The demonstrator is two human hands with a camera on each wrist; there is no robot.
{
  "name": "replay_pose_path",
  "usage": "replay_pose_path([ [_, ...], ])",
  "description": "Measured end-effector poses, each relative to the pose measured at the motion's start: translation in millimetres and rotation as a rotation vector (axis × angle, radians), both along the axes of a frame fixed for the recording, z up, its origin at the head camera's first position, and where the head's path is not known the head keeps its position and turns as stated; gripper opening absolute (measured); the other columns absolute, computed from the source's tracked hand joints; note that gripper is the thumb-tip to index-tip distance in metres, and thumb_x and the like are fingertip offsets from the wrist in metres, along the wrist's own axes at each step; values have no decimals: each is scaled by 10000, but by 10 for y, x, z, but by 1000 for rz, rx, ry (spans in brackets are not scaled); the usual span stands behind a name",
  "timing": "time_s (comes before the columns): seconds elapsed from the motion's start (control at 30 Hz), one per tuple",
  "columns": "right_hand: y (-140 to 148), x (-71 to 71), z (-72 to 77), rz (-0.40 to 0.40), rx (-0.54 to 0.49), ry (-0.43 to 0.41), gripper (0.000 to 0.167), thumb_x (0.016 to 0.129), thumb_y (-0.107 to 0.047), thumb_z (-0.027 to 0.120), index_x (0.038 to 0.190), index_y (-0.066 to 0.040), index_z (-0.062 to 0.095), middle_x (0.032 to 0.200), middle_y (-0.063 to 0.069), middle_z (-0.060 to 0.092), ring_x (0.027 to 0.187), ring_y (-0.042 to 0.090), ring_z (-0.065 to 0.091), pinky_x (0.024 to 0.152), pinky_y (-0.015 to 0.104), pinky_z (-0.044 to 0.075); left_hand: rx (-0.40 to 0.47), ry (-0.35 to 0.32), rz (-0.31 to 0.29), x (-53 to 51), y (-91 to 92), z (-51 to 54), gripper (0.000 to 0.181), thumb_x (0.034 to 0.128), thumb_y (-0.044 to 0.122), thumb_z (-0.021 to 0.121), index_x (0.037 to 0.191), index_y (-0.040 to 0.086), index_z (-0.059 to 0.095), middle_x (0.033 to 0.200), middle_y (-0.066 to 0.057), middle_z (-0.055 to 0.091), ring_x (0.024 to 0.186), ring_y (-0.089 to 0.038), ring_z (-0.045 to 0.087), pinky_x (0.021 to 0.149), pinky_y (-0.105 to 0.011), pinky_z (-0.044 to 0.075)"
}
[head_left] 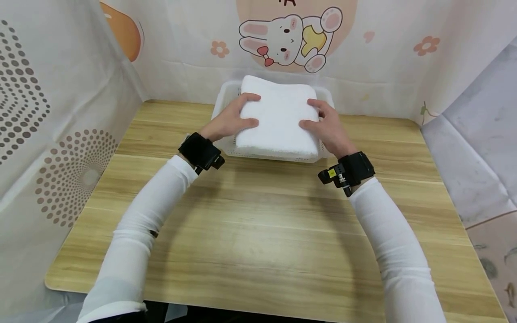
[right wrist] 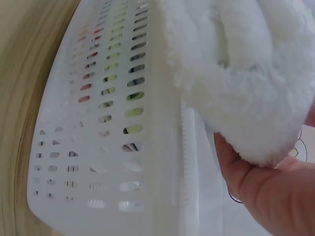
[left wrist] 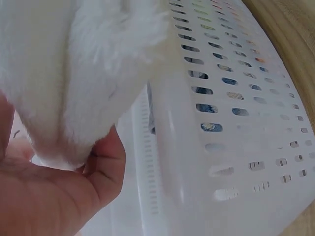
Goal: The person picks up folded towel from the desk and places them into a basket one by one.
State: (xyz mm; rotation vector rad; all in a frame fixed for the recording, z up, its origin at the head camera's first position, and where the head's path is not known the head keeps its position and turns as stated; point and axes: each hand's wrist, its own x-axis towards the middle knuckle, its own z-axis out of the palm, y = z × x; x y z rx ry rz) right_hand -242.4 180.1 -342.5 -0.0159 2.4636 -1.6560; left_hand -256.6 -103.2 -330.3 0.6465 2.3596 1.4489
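Observation:
A folded white fluffy towel (head_left: 278, 119) lies over the top of a white plastic basket (head_left: 221, 102) near the back of the table. My left hand (head_left: 232, 117) grips the towel's left side, thumb and fingertips on its upper face. On the opposite side my right hand (head_left: 329, 128) holds the right edge in the same way. Both wrist views show the folded layers of the towel (left wrist: 106, 59) between thumb and fingers, just above the basket rim. Through the slotted basket wall (right wrist: 162, 196), coloured things show, too little seen to name.
The wooden table (head_left: 258, 233) stretches from the basket to the near edge. Behind it hangs a curtain (head_left: 177, 54) with a cartoon rabbit, close to the basket's back. More cloth (head_left: 72, 112) hangs along the left side, and another sheet (head_left: 476, 130) on the right.

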Motion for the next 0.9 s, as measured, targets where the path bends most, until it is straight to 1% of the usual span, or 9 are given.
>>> replay_pose_path([
  [0.07,-15,-29,-4,-27,23,-2,648,948,-170,676,1526,-194,384,1505,122,328,1261,245,368,1053,420,376,10,-4,10,-3,11,9,600,991,62,574,1522,37,296,1602,-106,257,1472,-189,203,1192,-340,172],
  [0.2,-47,-72,-3,-82,48,7,515,941,-172,687,1414,-132,484,1385,101,387,1194,235,378,1004,384,382,32,47,24,-192,22,-178,545,995,60,572,1491,55,349,1575,-76,316,1464,-162,222,1187,-314,170],
  [0.23,-52,-82,-5,-93,50,10,485,941,-167,687,1386,-114,500,1366,96,393,1188,233,376,999,379,380,35,68,26,-219,32,-196,521,995,58,572,1476,51,372,1556,-75,344,1450,-160,247,1179,-302,182],
  [0.33,-60,-108,-6,-114,49,12,451,948,-159,677,1364,-93,516,1389,83,390,1215,224,358,1025,380,365,45,109,37,-264,68,-207,445,989,32,570,1417,25,447,1494,-84,426,1399,-166,321,1156,-278,220],
  [0.4,-65,-128,-5,-117,61,11,458,954,-165,671,1379,-96,517,1432,84,381,1245,220,340,1054,384,349,37,116,52,-274,89,-198,403,989,27,565,1384,22,488,1467,-83,458,1377,-166,347,1147,-270,231],
  [0.5,-73,-166,0,-106,78,15,467,959,-167,661,1396,-95,512,1470,94,369,1269,228,332,1075,395,343,10,106,75,-292,110,-192,376,987,20,554,1361,31,518,1460,-76,469,1367,-162,350,1145,-271,226],
  [0.67,-81,-234,-3,-78,89,21,480,955,-146,656,1403,-71,498,1498,102,352,1289,234,325,1096,394,325,-14,112,88,-342,132,-215,386,978,-2,553,1362,14,517,1462,-99,467,1364,-183,355,1140,-270,236],
  [0.77,-82,-269,-28,-51,99,6,513,949,-155,666,1419,-65,482,1537,95,336,1330,233,305,1138,394,281,-43,102,88,-359,136,-233,425,968,1,570,1386,4,494,1471,-112,462,1376,-197,360,1139,-272,254],
  [0.9,-70,-294,-76,8,110,7,576,936,-161,682,1449,-46,445,1586,93,295,1403,226,267,1185,395,214,-123,67,73,-372,132,-249,530,952,73,626,1444,33,434,1514,-114,401,1415,-212,311,1144,-300,260],
])
